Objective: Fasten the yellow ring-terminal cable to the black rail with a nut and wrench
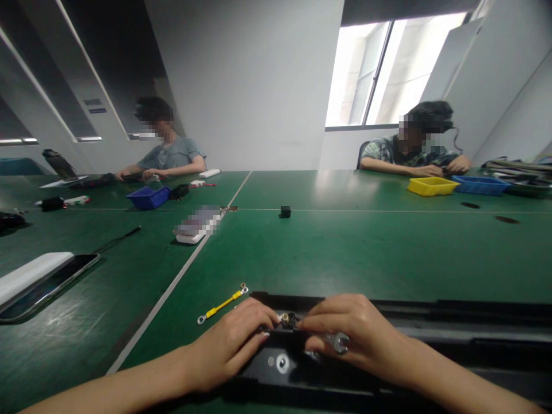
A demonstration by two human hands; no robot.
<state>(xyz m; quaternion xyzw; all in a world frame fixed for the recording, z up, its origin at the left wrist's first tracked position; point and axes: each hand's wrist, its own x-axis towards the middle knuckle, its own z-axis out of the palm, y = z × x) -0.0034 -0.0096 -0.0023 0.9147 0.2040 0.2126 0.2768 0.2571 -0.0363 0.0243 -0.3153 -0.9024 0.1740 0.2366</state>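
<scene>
A long black metal channel (448,348) lies across the table's near edge in front of me. At its left part a brass-coloured nut (285,318) sits on a small dark fitting. My left hand (244,333) is closed from the left, with fingertips touching the fitting beside the nut; what they pinch is hidden. From the right, my right hand (357,330) reaches the same fitting with its fingertips, holding an open-end wrench (340,343) between fingers and thumb. Only the wrench's jaw shows clearly. A yellow cable with ring terminals (223,304) lies left of the channel.
On the green table (345,253) stand a small black block (285,211), a white boxy device (194,227) and a phone (52,287). Farther off are a dark blue bin (149,197), a yellow bin (432,186) and a blue bin (480,184). Two people sit across the table.
</scene>
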